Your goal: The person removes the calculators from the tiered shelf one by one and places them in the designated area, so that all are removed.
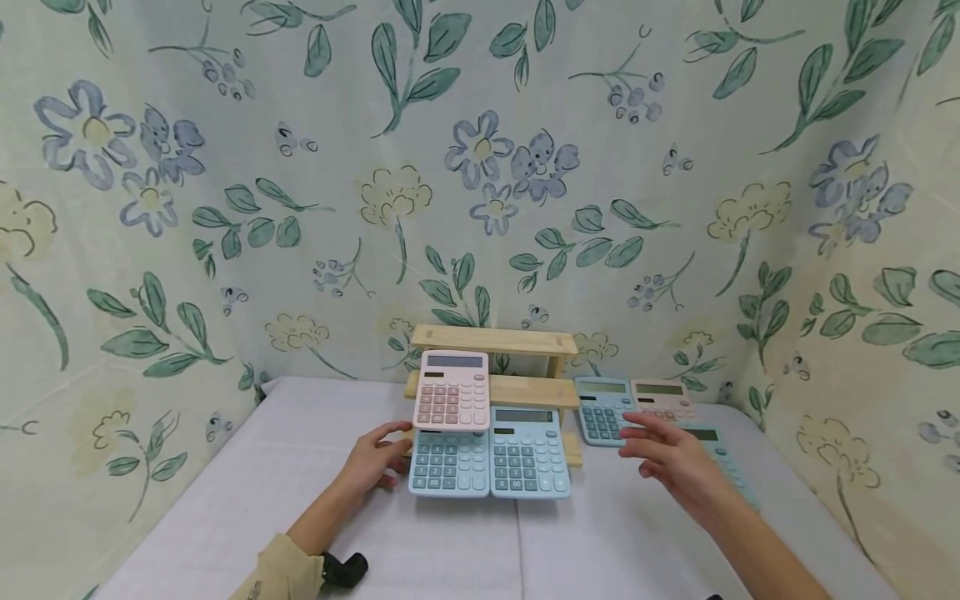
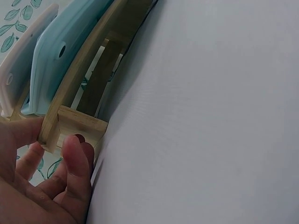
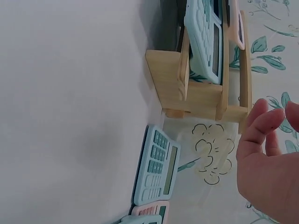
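A tiered wooden rack point(image 1: 534, 390) stands on the table. A pink calculator point(image 1: 452, 392) leans on its upper tier, overlapping the top of a blue calculator point(image 1: 450, 473) on the lower tier. Beside that one leans a second blue calculator point(image 1: 530, 457). At the rack's left end, my left hand point(image 1: 372, 457) holds the end of the lower ledge point(image 2: 70, 88) between finger and thumb. My right hand point(image 1: 675, 462) is raised right of the rack, holding nothing, its fingers loosely bent. Behind it in the head view lies a blue calculator point(image 1: 727, 467), partly hidden.
Right of the rack, another blue calculator point(image 1: 602, 408) and a pink calculator point(image 1: 662, 398) lie near the back of the table. White cloth point(image 1: 300, 450) covers the table. A floral curtain point(image 1: 480, 167) hangs behind and along the sides.
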Available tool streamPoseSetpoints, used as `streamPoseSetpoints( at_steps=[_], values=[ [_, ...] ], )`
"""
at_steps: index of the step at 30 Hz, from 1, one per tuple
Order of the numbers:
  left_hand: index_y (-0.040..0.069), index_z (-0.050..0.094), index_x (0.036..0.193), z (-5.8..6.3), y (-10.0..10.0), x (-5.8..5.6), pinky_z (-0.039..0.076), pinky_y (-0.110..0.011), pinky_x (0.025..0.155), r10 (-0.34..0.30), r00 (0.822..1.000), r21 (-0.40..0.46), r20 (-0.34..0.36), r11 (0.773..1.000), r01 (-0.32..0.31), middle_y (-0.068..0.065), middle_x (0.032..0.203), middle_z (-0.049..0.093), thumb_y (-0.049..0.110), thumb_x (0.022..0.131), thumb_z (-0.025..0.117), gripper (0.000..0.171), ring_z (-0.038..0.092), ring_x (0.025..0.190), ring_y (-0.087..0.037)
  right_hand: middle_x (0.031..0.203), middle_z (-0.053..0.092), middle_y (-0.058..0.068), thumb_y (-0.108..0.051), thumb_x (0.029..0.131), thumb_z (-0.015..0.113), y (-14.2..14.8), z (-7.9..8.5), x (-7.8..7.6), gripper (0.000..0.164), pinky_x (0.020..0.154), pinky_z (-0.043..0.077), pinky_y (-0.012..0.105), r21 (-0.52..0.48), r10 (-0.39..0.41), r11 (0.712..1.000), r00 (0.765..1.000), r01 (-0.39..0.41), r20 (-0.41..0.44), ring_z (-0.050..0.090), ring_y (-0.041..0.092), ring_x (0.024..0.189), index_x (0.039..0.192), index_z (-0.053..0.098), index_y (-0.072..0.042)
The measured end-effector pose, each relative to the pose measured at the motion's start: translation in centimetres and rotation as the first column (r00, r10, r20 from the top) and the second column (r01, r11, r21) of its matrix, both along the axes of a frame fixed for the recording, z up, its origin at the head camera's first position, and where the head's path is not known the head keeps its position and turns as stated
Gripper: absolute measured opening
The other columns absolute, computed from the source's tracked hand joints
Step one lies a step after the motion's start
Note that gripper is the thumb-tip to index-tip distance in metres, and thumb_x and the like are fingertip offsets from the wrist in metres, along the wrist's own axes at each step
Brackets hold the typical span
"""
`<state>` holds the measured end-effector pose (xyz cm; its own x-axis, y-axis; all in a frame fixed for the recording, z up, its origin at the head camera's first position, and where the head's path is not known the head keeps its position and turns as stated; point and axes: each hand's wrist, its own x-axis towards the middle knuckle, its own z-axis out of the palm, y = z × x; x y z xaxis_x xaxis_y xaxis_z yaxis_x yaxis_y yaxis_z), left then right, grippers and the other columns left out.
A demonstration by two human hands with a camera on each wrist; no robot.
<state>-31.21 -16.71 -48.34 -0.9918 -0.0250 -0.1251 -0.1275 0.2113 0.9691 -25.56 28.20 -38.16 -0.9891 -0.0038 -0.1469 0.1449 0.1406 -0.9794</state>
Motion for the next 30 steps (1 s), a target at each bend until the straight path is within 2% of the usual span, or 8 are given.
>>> streamPoseSetpoints(
  at_steps=[14, 21, 30],
  values=[
    [0.018, 0.060, 0.137, -0.2, -0.1, 0.0, 0.050, -0.028, 0.051, -0.009, 1.000, -0.002, -0.018, 1.000, 0.009, -0.006, 0.091, 0.073, 0.026, 0.097, 0.065, 0.041, 0.065, 0.072, -0.019, 0.122, 0.065, 0.009, -0.017, 0.096, 0.067, -4.2, 0.1, -0.2, 0.057, 0.071, 0.054, 0.024, -0.046, 0.042, 0.998, 0.998, -0.044, -0.043, 0.067, 0.022, 0.098, 0.148, 0.046, -0.005],
    [0.018, 0.059, 0.137, -0.2, 0.0, 0.0, 0.050, -0.028, 0.051, -0.012, 1.000, -0.002, -0.020, 1.000, 0.012, -0.006, 0.092, 0.073, 0.026, 0.097, 0.065, 0.042, 0.065, 0.072, -0.019, 0.131, 0.060, 0.018, -0.016, 0.096, 0.067, -6.1, -0.1, -0.7, 0.055, 0.071, 0.054, 0.024, -0.067, 0.049, 0.996, 0.998, -0.052, -0.037, 0.067, 0.021, 0.097, 0.146, 0.048, -0.006],
    [0.018, 0.059, 0.138, -0.2, -0.1, 0.1, 0.050, -0.029, 0.051, -0.012, 1.000, -0.004, -0.017, 1.000, 0.012, -0.006, 0.092, 0.073, 0.027, 0.097, 0.064, 0.042, 0.065, 0.072, -0.020, 0.128, 0.061, 0.016, -0.013, 0.095, 0.068, -8.4, -0.5, -1.1, 0.053, 0.072, 0.053, 0.025, -0.127, 0.065, 0.989, 0.997, -0.069, -0.037, 0.068, 0.021, 0.097, 0.145, 0.051, -0.009]
  ],
)
